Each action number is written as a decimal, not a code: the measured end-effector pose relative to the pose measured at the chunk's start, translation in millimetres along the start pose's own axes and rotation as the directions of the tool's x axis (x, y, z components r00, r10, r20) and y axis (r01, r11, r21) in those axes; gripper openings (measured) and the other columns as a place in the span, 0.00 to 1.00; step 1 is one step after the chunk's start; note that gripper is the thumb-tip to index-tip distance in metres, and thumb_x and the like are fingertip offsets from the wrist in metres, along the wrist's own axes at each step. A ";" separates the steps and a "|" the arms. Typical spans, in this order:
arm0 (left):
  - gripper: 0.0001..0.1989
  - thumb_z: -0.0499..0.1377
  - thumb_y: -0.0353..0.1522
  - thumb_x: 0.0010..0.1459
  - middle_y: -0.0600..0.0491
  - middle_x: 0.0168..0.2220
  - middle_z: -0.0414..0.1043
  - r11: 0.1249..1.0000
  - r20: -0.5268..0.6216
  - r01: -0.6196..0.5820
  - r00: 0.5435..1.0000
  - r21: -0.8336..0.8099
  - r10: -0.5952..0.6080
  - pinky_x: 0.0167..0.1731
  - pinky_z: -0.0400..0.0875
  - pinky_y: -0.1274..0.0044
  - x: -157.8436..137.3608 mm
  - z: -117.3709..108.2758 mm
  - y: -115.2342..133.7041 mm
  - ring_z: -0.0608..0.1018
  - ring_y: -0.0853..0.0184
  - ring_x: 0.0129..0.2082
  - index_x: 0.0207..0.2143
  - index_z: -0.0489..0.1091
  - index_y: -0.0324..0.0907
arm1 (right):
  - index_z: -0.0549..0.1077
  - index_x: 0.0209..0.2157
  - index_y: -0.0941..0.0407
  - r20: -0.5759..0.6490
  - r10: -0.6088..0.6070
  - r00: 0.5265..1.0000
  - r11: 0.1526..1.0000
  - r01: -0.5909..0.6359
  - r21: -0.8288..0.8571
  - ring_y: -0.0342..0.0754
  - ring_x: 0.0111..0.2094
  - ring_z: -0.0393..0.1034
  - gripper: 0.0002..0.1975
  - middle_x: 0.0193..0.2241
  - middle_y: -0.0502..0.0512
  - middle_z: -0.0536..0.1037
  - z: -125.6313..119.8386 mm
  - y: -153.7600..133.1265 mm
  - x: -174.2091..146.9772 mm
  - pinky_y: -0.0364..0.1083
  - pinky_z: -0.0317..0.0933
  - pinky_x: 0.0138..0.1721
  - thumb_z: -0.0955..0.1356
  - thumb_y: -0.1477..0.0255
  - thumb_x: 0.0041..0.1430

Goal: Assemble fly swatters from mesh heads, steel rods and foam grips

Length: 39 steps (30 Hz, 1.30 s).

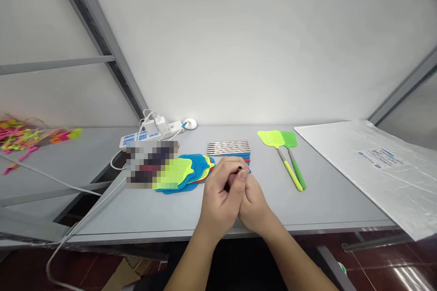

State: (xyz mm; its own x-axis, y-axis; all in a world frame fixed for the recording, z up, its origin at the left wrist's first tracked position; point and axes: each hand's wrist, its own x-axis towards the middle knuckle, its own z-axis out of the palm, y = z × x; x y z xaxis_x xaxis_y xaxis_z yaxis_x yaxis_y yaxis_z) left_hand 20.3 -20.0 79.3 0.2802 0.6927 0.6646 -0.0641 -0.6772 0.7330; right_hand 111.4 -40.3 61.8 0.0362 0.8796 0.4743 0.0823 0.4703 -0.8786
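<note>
My left hand [221, 191] and my right hand [253, 202] are closed together above the front half of the table, fingers wrapped and overlapping. Between them shows the dark round end of a thin metal tube [240, 168]; the rest of it is hidden in my grip. Just beyond my hands lies a row of shiny metal tubes [228, 147]. Blue and red pieces [239, 156], probably handles, are partly covered by my fingers. Left of my hands is a pile of blue and yellow-green fly swatter heads [186, 173].
On the right lie a yellow-green fly swatter [288, 168] and a green fly swatter [297, 168], beside a large white plastic package [355, 159]. A power strip [136, 138] with plugs and cables stands back left, near a blurred-out patch. Colourful items [23, 138] lie far left.
</note>
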 end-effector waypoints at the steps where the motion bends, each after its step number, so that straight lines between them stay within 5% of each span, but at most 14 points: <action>1: 0.07 0.53 0.31 0.66 0.49 0.42 0.73 1.000 0.002 0.000 1.000 0.000 0.000 0.43 0.70 0.70 -1.0 -0.3 -0.5 0.74 0.63 0.43 0.40 0.70 0.44 | 0.65 0.25 0.55 0.000 0.000 1.000 1.000 0.000 -0.002 0.45 0.27 0.60 0.15 0.24 0.50 0.65 0.4 0.1 -0.3 0.44 0.57 0.28 0.59 0.67 0.66; 16: 0.05 0.53 0.29 0.65 0.50 0.43 0.72 1.000 0.034 -0.002 0.999 -0.016 0.002 0.44 0.69 0.70 -6.2 7.9 -5.5 0.74 0.64 0.44 0.39 0.68 0.44 | 0.67 0.27 0.56 -0.014 -0.005 1.000 0.999 0.006 0.042 0.44 0.28 0.60 0.14 0.25 0.50 0.66 -4.9 9.8 -10.7 0.44 0.59 0.28 0.59 0.67 0.67; 21: 0.05 0.55 0.29 0.63 0.49 0.42 0.73 0.999 0.092 0.002 0.996 0.042 -0.006 0.44 0.69 0.68 -5.6 13.6 -1.4 0.74 0.62 0.43 0.38 0.71 0.43 | 0.68 0.32 0.55 -0.109 0.038 0.993 0.993 -0.025 0.115 0.45 0.29 0.64 0.13 0.27 0.51 0.68 -7.5 11.5 -19.6 0.44 0.62 0.30 0.59 0.66 0.68; 24: 0.07 0.55 0.27 0.63 0.49 0.43 0.74 0.999 0.042 -0.048 0.998 -0.001 0.048 0.45 0.69 0.68 -6.2 14.4 12.7 0.75 0.62 0.44 0.38 0.72 0.43 | 0.68 0.30 0.54 -0.090 -0.006 0.996 0.994 0.016 0.109 0.45 0.27 0.64 0.13 0.26 0.50 0.68 -8.6 0.2 -21.5 0.43 0.61 0.28 0.60 0.66 0.67; 27: 0.07 0.56 0.27 0.62 0.50 0.46 0.73 0.991 -0.037 -0.134 0.990 -0.025 0.133 0.50 0.67 0.66 -8.7 10.4 30.4 0.74 0.62 0.47 0.38 0.73 0.45 | 0.68 0.42 0.52 -0.101 -0.063 0.993 0.995 0.070 0.067 0.47 0.35 0.68 0.07 0.37 0.52 0.72 -9.4 -9.3 -23.2 0.46 0.64 0.36 0.61 0.66 0.66; 31: 0.09 0.53 0.30 0.66 0.52 0.47 0.72 0.994 -0.224 -0.062 0.974 -0.090 0.041 0.51 0.67 0.67 -15.8 -8.4 38.5 0.73 0.63 0.49 0.40 0.72 0.49 | 0.68 0.42 0.52 0.015 -0.104 0.994 0.975 0.105 -0.196 0.45 0.32 0.67 0.05 0.34 0.50 0.72 -10.1 -3.3 -36.0 0.43 0.63 0.34 0.62 0.69 0.66; 35: 0.11 0.54 0.32 0.66 0.50 0.53 0.70 0.963 -0.125 0.050 0.992 0.266 -0.018 0.55 0.64 0.64 -28.0 -46.6 13.6 0.70 0.59 0.54 0.47 0.72 0.49 | 0.70 0.39 0.53 -0.062 -0.089 0.994 0.910 0.055 -0.410 0.44 0.29 0.68 0.05 0.29 0.49 0.73 -23.8 14.9 -54.4 0.41 0.62 0.31 0.64 0.69 0.65; 39: 0.20 0.54 0.34 0.65 0.49 0.59 0.66 0.711 -0.122 0.183 0.983 0.679 -0.136 0.58 0.58 0.61 -47.7 -88.1 -26.5 0.63 0.56 0.60 0.59 0.64 0.48 | 0.73 0.38 0.53 -0.295 0.021 0.955 0.842 -0.176 -0.509 0.46 0.33 0.71 0.09 0.32 0.50 0.77 -47.2 27.3 -59.9 0.41 0.63 0.33 0.67 0.62 0.62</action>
State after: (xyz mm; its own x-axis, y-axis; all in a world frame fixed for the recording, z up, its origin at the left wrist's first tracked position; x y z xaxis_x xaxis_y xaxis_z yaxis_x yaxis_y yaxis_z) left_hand -75.7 -13.2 40.9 0.1674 0.8034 0.5715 0.6563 -0.5234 0.5435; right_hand 158.4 -83.5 12.0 0.3302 0.8293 0.4508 0.5701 0.2054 -0.7955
